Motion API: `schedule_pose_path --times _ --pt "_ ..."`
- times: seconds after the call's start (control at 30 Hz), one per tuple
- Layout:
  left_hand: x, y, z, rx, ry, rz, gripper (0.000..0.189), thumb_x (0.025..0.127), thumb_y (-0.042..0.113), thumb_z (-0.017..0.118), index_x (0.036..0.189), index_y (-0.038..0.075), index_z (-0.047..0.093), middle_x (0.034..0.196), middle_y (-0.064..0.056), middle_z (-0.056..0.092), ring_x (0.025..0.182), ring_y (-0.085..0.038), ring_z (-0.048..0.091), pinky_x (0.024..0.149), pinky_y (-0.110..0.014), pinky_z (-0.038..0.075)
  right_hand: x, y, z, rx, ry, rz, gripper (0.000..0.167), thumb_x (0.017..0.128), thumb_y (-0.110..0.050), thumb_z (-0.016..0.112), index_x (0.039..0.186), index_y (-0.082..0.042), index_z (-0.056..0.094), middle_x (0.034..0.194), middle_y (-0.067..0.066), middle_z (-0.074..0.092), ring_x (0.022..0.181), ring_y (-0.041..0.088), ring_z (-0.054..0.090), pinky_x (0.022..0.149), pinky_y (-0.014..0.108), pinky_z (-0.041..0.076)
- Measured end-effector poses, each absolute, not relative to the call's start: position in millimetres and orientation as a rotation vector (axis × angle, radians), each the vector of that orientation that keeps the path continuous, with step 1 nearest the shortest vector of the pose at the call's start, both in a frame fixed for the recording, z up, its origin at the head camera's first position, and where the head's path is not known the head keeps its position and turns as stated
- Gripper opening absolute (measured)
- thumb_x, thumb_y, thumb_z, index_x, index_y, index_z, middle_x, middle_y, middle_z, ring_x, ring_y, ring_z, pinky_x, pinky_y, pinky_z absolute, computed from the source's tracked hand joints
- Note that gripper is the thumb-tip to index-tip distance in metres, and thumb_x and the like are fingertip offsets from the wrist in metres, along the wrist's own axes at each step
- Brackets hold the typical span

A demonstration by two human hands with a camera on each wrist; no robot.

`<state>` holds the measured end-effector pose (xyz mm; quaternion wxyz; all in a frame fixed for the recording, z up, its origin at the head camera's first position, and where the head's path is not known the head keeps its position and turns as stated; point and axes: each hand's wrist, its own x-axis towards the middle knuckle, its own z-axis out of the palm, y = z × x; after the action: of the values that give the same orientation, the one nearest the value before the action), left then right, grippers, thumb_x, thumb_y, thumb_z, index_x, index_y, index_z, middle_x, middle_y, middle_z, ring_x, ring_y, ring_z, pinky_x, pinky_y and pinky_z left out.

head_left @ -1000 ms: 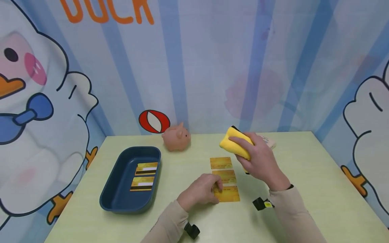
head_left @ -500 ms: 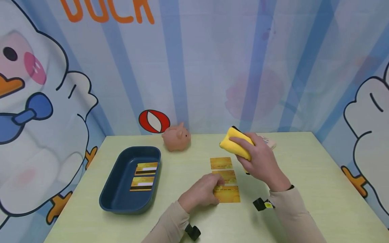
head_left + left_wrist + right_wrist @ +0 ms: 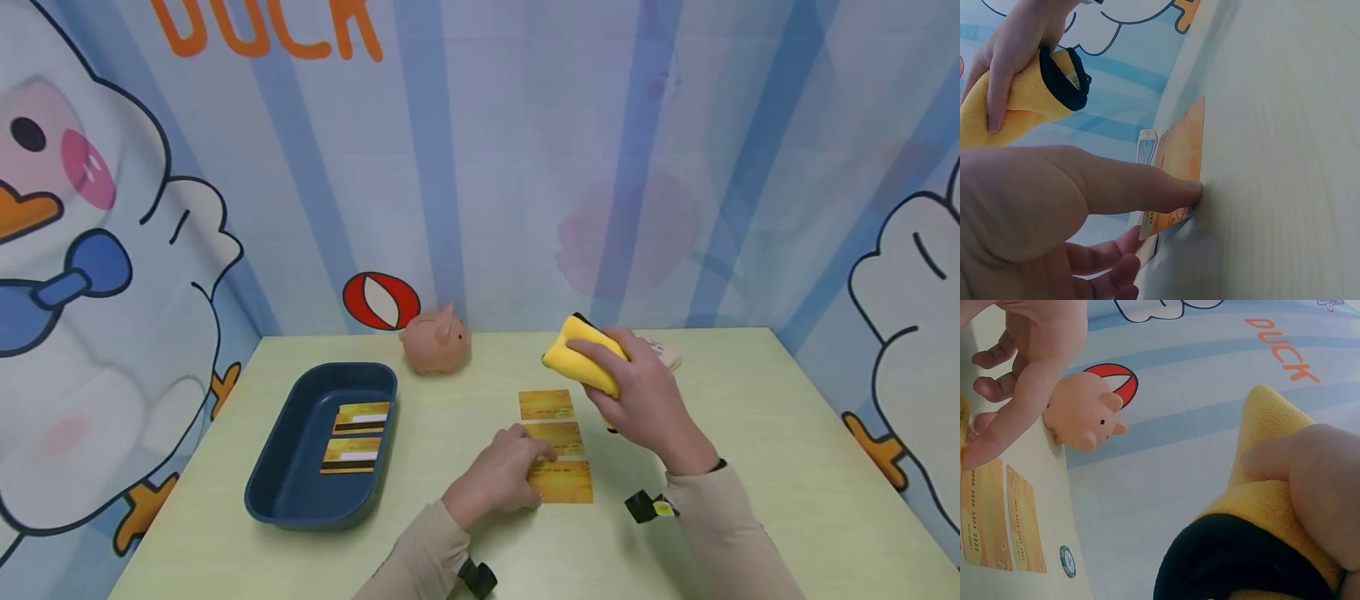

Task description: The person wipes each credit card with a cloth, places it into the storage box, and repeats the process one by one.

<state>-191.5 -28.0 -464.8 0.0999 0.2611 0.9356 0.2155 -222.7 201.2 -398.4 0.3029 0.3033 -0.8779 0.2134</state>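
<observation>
Three gold bank cards lie in a column on the table in the head view. My left hand is at the nearest gold card, its thumb at the lower left corner and its fingers by the upper edge. In the left wrist view the thumb presses on that card, whose left end is tilted off the tabletop. The middle card and the far card lie flat. Above the table, my right hand grips a bunched yellow cloth with black edging.
A dark blue tray on the left holds two more cards, stripe side up. Behind stands a pink piggy bank. A whitish item is partly hidden by my right hand. A round chip lies past the cards.
My left hand has shifted slightly rightward, and its fingers have moved a little along the nearest card. The right hand and yellow cloth have stayed put.
</observation>
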Motion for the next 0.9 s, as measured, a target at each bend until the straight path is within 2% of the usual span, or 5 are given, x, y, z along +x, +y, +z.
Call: schedule_pose_path --times 0.23,0.5,0.73,0.83,0.9 --pt "-191 -28 -463 0.750 2.736 0.651 0.054 0.072 0.011 0.094 0.123 0.021 0.076 0.116 0.006 0.073 0.095 -0.009 0.057 0.088 -0.029 0.051 -222 202 -401 0.807 -2.325 0.557 0.059 0.086 -0.009 0.084 0.140 -0.022 0.064 0.126 0.022 0.060 0.091 0.033 0.058 0.068 0.048 0.052" --pt "-198 -30 -467 0.800 2.666 0.792 0.055 0.070 0.002 0.092 0.122 0.016 0.078 0.096 0.005 0.067 0.084 -0.009 0.050 0.071 -0.022 0.044 -222 202 -400 0.820 -2.310 0.560 0.057 0.087 -0.007 0.081 0.140 -0.020 0.064 0.125 0.022 0.060 0.090 0.033 0.057 0.069 0.048 0.050" --pt "-204 -37 -464 0.720 2.409 1.073 0.056 0.078 -0.006 0.084 0.130 0.012 0.074 0.117 -0.002 0.067 0.052 -0.007 0.054 0.051 -0.021 0.047 -223 201 -399 0.821 -2.305 0.560 0.057 0.087 -0.007 0.081 0.140 -0.021 0.064 0.124 0.022 0.060 0.090 0.032 0.058 0.068 0.047 0.051" --pt "-207 -42 -463 0.718 2.328 1.163 0.055 0.082 -0.006 0.081 0.132 0.012 0.073 0.114 0.001 0.067 0.051 -0.008 0.055 0.050 -0.021 0.048 -223 201 -399 0.822 -2.306 0.562 0.058 0.087 -0.006 0.081 0.140 -0.021 0.064 0.124 0.022 0.060 0.089 0.032 0.057 0.067 0.047 0.050" --pt "-209 -46 -463 0.714 2.274 1.232 0.054 0.083 -0.006 0.080 0.133 0.011 0.072 0.110 0.000 0.064 0.058 -0.008 0.062 0.054 -0.022 0.053 -223 201 -400 0.820 -2.309 0.563 0.058 0.087 -0.006 0.081 0.140 -0.021 0.064 0.124 0.022 0.060 0.088 0.032 0.057 0.067 0.046 0.050"
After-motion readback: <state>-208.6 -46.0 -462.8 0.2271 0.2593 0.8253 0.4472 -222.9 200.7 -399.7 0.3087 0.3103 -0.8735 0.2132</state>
